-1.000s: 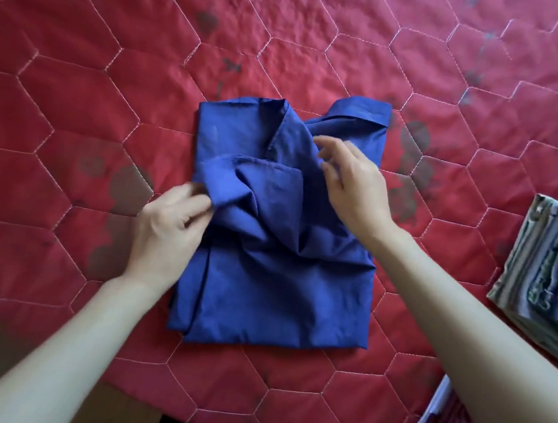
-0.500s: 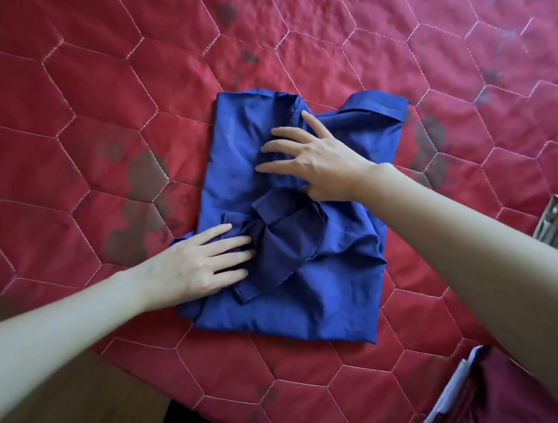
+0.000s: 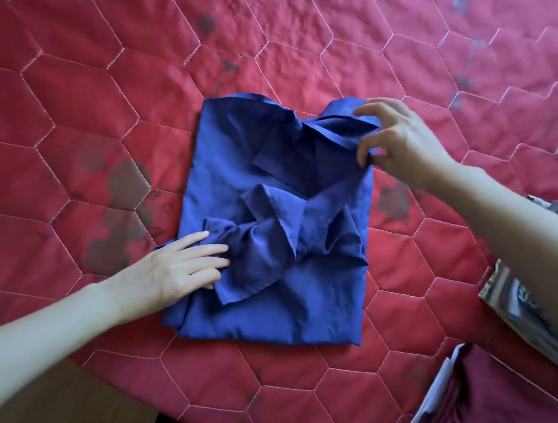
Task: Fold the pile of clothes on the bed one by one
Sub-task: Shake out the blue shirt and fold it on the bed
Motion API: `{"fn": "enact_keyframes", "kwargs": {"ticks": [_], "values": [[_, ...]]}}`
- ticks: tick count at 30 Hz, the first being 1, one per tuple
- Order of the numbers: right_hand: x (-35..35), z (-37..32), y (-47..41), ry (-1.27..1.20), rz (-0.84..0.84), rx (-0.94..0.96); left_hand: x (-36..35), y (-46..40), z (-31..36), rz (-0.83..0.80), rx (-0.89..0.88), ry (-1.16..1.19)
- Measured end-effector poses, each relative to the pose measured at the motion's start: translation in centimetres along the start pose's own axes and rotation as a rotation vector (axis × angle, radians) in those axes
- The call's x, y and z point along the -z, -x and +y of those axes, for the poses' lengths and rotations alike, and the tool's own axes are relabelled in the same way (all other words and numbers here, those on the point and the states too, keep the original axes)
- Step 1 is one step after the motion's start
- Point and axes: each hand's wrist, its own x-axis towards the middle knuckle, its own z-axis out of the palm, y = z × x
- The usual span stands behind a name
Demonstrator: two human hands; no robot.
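**Shirt mid-fold, collar end being taken up**

The right hand (image 3: 405, 145) is pinching the shirt (image 3: 270, 217) at its far right corner, thumb and fingers curled on the collar edge. The left hand (image 3: 179, 266) is lying flat, fingers straight, pressing the bunched sleeve near the shirt's left edge. The shirt is lying mid-quilt (image 3: 75, 103), near its front edge, a folded stack (image 3: 515, 305) waiting at the right edge. Judging by this, the next move is calling for drawing the far end toward the near hem while the sleeve is being pinned

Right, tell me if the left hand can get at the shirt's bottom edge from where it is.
Probably yes: the left hand lies flat on the blue shirt near its left side, and nothing covers the bottom edge just below it.
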Motion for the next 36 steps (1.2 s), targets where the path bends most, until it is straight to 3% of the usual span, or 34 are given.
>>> {"fn": "enact_keyframes", "kwargs": {"ticks": [4, 7, 10, 16, 19, 23, 29, 33, 36], "values": [[-0.1, 1.6, 0.9, 0.022, -0.014, -0.138, -1.1, 0.4, -0.6, 0.0, -0.001, 0.012], [-0.3, -0.9, 0.8, 0.032, -0.033, -0.006, -1.7, 0.5, -0.8, -0.01, -0.003, 0.028], [-1.1, -3.7, 0.8, 0.121, -0.155, 0.172, -1.6, 0.7, -0.8, -0.061, 0.0, 0.025], [-1.8, -5.0, 1.1, 0.071, -0.116, 0.105, -0.3, -1.4, 1.5, 0.031, 0.081, -0.069], [-1.3, -4.0, 1.7, 0.093, -0.202, 0.086, 1.5, -3.2, 2.8, 0.052, 0.271, 0.21], [-0.9, -3.1, 2.5, 0.116, -0.294, 0.032, 5.6, -5.9, 2.1, 0.058, 0.708, 0.652], [-1.3, -3.1, 2.0, 0.162, -0.163, 0.055, 8.7, -10.5, -3.8, 0.296, 0.895, 1.235], [-1.4, -2.8, 1.7, 0.121, -0.092, -0.036, 7.4, -12.3, -7.8, 0.341, 1.174, 1.443], [-1.2, -3.4, 0.1, 0.027, -0.019, -0.096, 6.1, -12.5, -8.9, 0.271, 1.3, 1.435]]}}
